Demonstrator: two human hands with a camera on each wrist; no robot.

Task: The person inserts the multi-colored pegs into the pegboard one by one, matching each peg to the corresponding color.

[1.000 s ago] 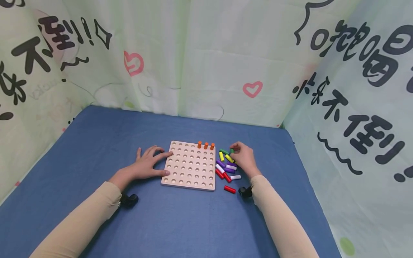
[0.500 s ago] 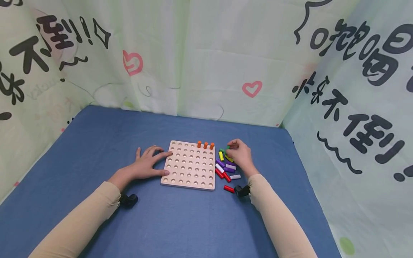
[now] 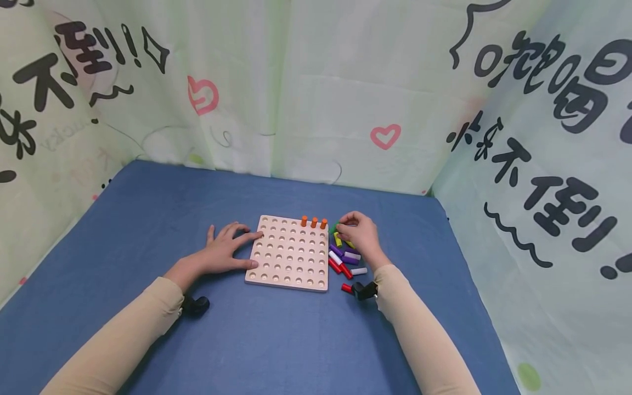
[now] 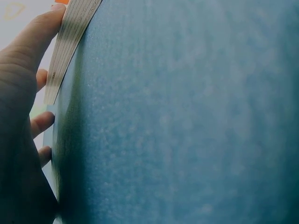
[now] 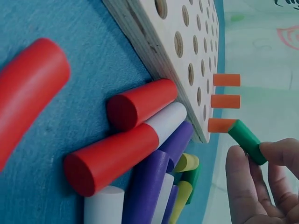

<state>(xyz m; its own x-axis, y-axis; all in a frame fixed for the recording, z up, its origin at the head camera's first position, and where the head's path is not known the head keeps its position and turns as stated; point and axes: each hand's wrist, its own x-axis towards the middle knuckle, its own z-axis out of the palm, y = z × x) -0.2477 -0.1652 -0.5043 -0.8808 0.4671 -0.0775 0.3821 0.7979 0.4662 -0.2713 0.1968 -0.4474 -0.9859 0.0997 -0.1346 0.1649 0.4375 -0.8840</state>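
Note:
A pale wooden pegboard with rows of round holes lies on the blue cloth. Three orange pegs stand upright in its far row at the right end. My left hand is spread at the board's left side, thumb and index finger touching its edge. Between thumb and fingers, my right hand pinches a green peg. That peg is tilted and held off the cloth, close to the board's far right corner; in the right wrist view its end overlaps the nearest orange peg.
Loose pegs lie along the board's right side: red, white, purple, yellow and another green peg. One red peg sits apart, nearer the front. Printed curtains enclose the table behind and at the sides.
My right hand has lifted the green peg from the pile and moved left with it toward the board's far right corner. My left hand has stayed at the board's edge.

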